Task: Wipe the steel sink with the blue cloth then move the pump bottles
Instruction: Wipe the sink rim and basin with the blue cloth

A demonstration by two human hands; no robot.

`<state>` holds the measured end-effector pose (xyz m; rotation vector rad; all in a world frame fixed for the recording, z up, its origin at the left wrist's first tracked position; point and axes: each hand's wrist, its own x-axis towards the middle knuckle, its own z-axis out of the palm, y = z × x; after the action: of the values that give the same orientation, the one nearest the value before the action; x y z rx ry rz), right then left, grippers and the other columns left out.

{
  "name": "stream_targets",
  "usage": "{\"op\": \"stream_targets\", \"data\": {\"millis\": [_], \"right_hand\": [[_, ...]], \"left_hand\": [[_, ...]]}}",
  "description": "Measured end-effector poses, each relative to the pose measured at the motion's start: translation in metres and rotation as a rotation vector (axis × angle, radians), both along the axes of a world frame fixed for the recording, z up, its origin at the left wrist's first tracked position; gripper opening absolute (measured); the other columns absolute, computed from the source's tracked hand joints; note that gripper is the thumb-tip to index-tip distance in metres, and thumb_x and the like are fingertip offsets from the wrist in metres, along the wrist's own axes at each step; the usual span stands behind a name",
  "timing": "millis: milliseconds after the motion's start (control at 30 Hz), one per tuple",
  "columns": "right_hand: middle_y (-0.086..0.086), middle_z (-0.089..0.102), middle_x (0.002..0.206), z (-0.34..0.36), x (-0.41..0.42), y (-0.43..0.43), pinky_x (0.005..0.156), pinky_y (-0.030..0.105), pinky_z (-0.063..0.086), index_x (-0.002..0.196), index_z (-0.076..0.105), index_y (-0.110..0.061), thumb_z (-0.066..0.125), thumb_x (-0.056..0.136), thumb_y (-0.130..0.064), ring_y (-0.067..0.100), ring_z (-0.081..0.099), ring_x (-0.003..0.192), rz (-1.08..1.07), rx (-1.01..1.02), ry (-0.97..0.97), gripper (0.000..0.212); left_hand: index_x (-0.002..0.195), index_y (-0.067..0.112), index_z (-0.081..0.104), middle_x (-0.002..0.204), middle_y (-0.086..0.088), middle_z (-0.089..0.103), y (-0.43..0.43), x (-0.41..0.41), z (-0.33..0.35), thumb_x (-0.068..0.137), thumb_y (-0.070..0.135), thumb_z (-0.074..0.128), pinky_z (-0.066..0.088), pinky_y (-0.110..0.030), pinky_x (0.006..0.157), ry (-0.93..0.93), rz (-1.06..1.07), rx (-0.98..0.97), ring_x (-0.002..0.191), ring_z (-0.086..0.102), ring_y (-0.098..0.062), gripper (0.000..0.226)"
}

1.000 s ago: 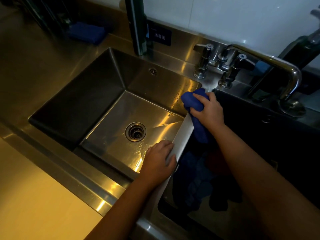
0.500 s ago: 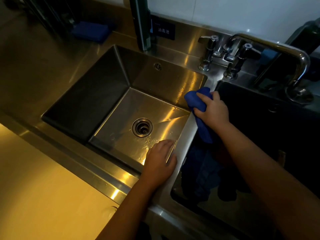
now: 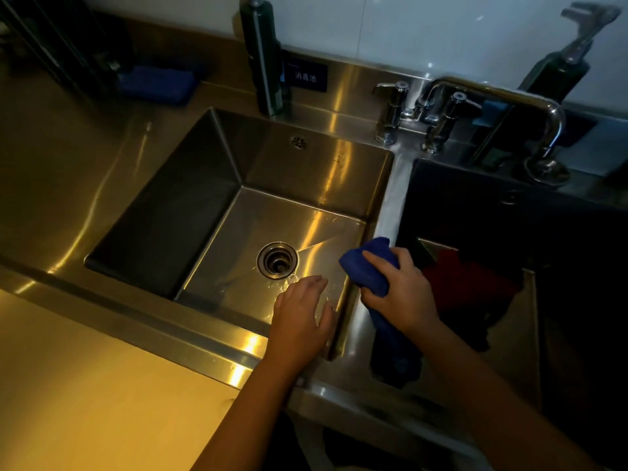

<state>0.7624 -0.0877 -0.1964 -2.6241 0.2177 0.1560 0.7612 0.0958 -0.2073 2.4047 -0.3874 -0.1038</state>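
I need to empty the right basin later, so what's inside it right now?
The right basin holds a dark red cloth, with the tail of the blue cloth hanging into it from the right hand. Shadow and the arm hide its drain and the remaining floor.

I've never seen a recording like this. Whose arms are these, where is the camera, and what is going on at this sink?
No machine here: these are a person's two bare arms, filmed by a wide-angle camera worn on the head, looking down. The right hand grips a blue cloth on the strip between two steel basins. The left hand lies open at the near right corner of the left basin, holding nothing. That basin has a round drain. In the right basin lie dark and red cloths. Behind stand a faucet and two dark pump bottles, the second at the far right.
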Motion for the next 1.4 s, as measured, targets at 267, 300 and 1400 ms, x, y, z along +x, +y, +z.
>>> {"op": "stream_targets", "data": {"millis": [267,300,1400], "right_hand": [[0.023,0.050,0.120,0.028,-0.001,0.037,0.079,0.042,0.046,0.127,0.054,-0.020,0.077,0.066,-0.020,0.043,0.056,0.092,-0.112,-0.161,-0.037,0.065],[0.024,0.050,0.119,0.033,0.000,0.047,0.078,0.044,0.047,0.127,0.054,-0.020,0.077,0.065,-0.017,0.044,0.056,0.091,-0.135,-0.182,-0.047,0.066],[0.006,0.037,0.135,-0.011,0.145,0.209,0.089,0.025,0.032,0.139,0.035,-0.030,0.068,0.079,-0.026,0.021,0.046,0.114,-0.643,0.254,-0.028,0.069]], "left_hand": [[0.127,0.015,0.052,0.130,-0.003,0.052,0.079,0.032,0.016,0.090,0.021,0.055,0.024,-0.032,0.099,-0.043,-0.081,0.014,0.120,0.042,-0.019,0.038],[0.126,0.014,0.053,0.129,-0.005,0.052,0.092,0.037,0.018,0.090,0.021,0.054,0.025,-0.033,0.098,-0.053,-0.086,0.014,0.119,0.043,-0.020,0.037],[0.113,0.002,0.060,0.116,-0.017,0.059,0.200,0.257,0.026,0.082,0.026,0.039,0.033,-0.039,0.089,-0.187,-0.456,0.086,0.110,0.051,-0.031,0.044]]}}
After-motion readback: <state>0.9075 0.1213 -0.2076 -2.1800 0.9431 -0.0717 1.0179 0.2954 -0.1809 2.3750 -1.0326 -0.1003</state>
